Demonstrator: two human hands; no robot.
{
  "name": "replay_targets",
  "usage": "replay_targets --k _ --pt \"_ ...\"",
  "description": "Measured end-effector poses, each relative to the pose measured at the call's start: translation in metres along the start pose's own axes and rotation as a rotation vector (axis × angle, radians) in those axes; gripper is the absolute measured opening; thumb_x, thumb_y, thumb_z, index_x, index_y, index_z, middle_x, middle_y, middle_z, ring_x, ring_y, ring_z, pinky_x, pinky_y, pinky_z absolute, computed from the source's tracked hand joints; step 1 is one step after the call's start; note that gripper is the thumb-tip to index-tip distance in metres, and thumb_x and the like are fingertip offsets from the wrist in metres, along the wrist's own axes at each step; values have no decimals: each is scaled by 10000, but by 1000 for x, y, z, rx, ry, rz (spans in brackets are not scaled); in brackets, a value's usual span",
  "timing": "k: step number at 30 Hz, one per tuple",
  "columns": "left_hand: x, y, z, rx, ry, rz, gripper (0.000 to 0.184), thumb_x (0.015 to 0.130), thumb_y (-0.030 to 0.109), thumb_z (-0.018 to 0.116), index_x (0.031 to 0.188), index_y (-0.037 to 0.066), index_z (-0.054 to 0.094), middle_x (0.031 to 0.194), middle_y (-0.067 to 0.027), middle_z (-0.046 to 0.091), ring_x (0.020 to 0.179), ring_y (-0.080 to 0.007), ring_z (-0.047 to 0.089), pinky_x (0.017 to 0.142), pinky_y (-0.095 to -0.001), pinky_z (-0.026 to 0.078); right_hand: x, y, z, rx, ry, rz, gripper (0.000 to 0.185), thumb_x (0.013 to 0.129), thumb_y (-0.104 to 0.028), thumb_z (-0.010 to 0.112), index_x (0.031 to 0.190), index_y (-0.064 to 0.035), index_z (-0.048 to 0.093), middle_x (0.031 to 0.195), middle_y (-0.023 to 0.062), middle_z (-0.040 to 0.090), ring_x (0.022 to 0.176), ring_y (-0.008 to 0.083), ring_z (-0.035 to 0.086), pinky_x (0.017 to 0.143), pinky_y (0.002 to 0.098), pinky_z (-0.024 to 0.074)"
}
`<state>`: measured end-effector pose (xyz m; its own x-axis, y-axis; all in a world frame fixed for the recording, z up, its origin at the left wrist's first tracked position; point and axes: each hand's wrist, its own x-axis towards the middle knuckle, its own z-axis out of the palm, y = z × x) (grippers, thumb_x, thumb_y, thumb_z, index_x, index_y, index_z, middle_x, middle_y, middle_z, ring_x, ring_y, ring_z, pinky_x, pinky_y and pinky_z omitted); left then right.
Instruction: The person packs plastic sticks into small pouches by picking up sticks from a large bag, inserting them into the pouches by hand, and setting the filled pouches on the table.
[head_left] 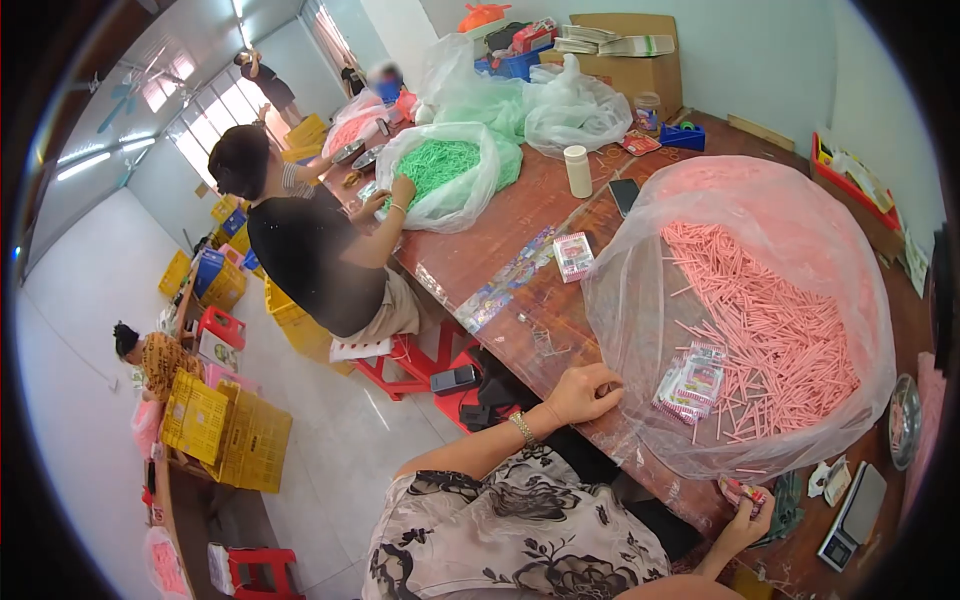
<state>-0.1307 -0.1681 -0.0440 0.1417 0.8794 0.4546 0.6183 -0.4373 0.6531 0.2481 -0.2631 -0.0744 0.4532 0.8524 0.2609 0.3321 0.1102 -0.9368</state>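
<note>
My left hand (585, 393) rests at the table's edge beside the clear plastic bag, its fingers curled together; whether anything is in them is hidden. Lower right, my right hand (747, 512) grips a small printed packet (738, 492) just below the bag's near rim. Many pink sticks (770, 330) fill the right part of the large open bag (625, 330). Several printed packets (690, 385) lie in a pile inside it, left of the sticks. Another stack of packets (573, 257) sits on the table (540, 310) beyond the bag.
A white bottle (578, 172) and a phone (624, 196) stand and lie behind the bag. A digital scale (853, 515) is at the lower right, near a metal bowl (904, 422). To the left, a co-worker (315, 250) reaches into a bag of green sticks (435, 170).
</note>
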Motion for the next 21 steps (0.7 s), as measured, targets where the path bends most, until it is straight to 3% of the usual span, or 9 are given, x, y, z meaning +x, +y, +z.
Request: replay_targets --k 15,20,21 --pt "-9 -7 -8 -99 8 3 146 828 192 700 875 53 707 782 -98 632 660 -239 651 593 -338 510 3 4 3 -76 25 -57 126 820 -5 547 933 19 598 866 41 590 801 143 539 757 269 463" --pt "-11 -10 -8 -163 60 14 126 825 164 664 838 41 682 800 -122 637 685 -291 649 606 -374 511 7 20 -1 -92 49 18 134 814 -12 533 932 16 590 856 27 572 790 132 524 739 256 453" --pt "-12 -13 -8 -153 54 28 107 840 140 667 862 36 686 797 -109 637 684 -262 650 602 -347 510 8 24 -3 -90 49 24 131 815 -15 533 930 13 589 852 25 567 785 131 521 731 255 454"
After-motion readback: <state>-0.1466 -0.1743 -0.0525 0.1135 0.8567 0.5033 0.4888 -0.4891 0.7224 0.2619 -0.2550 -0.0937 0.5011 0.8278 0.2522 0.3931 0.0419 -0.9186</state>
